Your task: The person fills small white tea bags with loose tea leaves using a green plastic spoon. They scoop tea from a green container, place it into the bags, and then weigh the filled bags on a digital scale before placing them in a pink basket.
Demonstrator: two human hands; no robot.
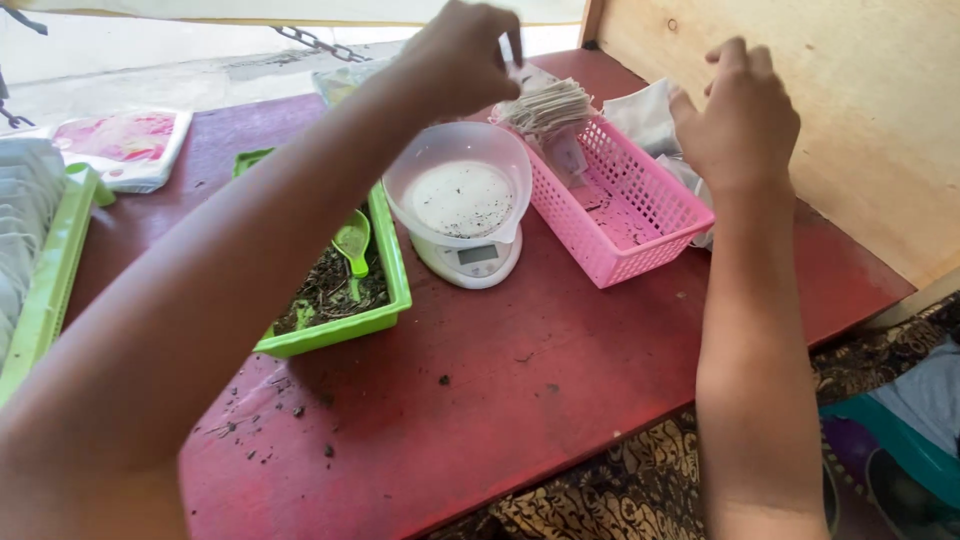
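Resting on one red table (560,370): one pink basket (640,215) holding one stack of small white sachets (548,105); one white scale (468,255) with one bowl (460,190); one green tray (340,325) with one green scoop (352,243). Left hand (455,60) above the stack, fingers (505,35) pinched together, contents not discernible. Right hand (740,120) over the basket's far corner, fingers curled, loosely apart.

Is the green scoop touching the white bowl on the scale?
Apart. The head view shows the green scoop lying in the green tray, with the tray's rim showing between it and the white bowl.
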